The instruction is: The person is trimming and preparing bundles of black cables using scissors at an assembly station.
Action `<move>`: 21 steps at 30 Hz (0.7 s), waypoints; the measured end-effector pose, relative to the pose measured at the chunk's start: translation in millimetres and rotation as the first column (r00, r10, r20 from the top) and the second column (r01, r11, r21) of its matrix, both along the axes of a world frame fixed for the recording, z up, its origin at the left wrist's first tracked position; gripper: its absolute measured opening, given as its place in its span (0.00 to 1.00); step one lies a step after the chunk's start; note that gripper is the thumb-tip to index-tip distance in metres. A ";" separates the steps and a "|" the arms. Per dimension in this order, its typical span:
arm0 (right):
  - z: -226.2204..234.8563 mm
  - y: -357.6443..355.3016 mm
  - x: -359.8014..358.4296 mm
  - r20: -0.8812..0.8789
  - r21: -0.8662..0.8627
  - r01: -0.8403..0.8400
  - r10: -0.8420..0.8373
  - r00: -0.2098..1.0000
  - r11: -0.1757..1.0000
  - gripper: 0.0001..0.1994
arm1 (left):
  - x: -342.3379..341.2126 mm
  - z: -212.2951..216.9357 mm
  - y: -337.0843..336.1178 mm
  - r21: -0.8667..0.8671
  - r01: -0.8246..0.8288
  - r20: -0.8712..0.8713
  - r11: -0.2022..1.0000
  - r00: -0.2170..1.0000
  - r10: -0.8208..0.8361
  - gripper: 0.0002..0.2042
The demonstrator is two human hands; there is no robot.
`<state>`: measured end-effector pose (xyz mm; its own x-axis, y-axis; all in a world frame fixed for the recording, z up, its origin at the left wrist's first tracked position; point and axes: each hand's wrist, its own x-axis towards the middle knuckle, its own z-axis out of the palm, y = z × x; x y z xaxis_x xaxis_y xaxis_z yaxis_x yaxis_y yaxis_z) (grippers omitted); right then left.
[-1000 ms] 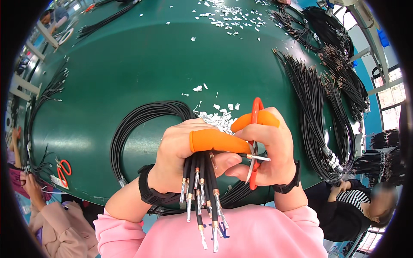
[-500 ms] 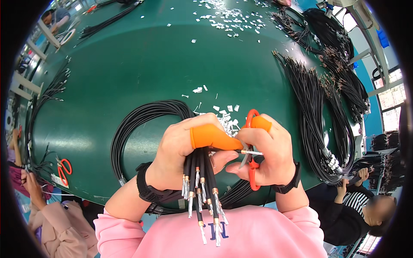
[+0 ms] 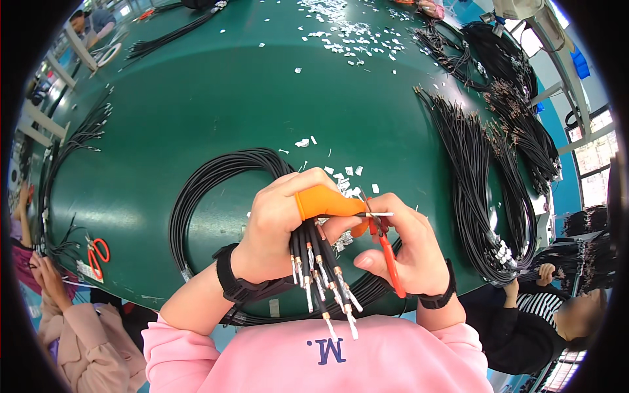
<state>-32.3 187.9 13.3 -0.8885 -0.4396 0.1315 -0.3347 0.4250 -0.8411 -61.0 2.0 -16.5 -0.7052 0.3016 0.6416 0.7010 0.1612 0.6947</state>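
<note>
Black cables [image 3: 314, 252] with metal tips are bunched in the left hand [image 3: 278, 232], which grips them tight, an orange finger cover [image 3: 325, 204] on its forefinger. Just beside it, the right hand [image 3: 403, 252] is closed around orange-handled scissors [image 3: 383, 239], their blades at the top of the bunch. Behind the hands, the cables loop in a coil [image 3: 216, 180] on the green tabletop [image 3: 216, 98], among white scraps [image 3: 344, 173]. More cable bundles [image 3: 478, 177] lie to the right.

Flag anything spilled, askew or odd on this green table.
Small white scraps lie scattered across the far side of the green table, with more just beyond the hands. The black cable bundles lie in orderly rows; nothing looks damaged.
</note>
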 end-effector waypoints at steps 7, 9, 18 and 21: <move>2.7 19.8 3.0 -0.008 -0.401 0.139 -0.155 0.988 0.906 0.19 | 0.6 4.7 0.2 0.022 0.022 0.100 1.000 0.995 -0.024 0.08; -0.7 16.7 -4.1 -0.313 -0.375 0.124 -0.251 0.916 0.919 0.19 | -0.7 6.2 -0.4 0.006 0.052 0.082 0.999 0.995 -0.052 0.07; 8.0 4.7 -1.4 -0.456 -0.307 0.084 -0.224 0.861 0.948 0.15 | 1.8 11.4 -8.2 0.031 0.143 0.229 0.989 0.962 -0.146 0.05; 11.0 2.9 -2.0 -0.460 -0.261 0.034 -0.155 0.874 0.965 0.15 | 6.4 13.7 -12.4 0.038 0.170 0.272 0.985 0.946 -0.174 0.05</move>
<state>-34.3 190.7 24.3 -0.7281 -0.2579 0.6351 -0.6854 0.2828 -0.6710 -54.7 -10.4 -2.7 -0.7925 0.4263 0.4362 0.4998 0.0440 0.8650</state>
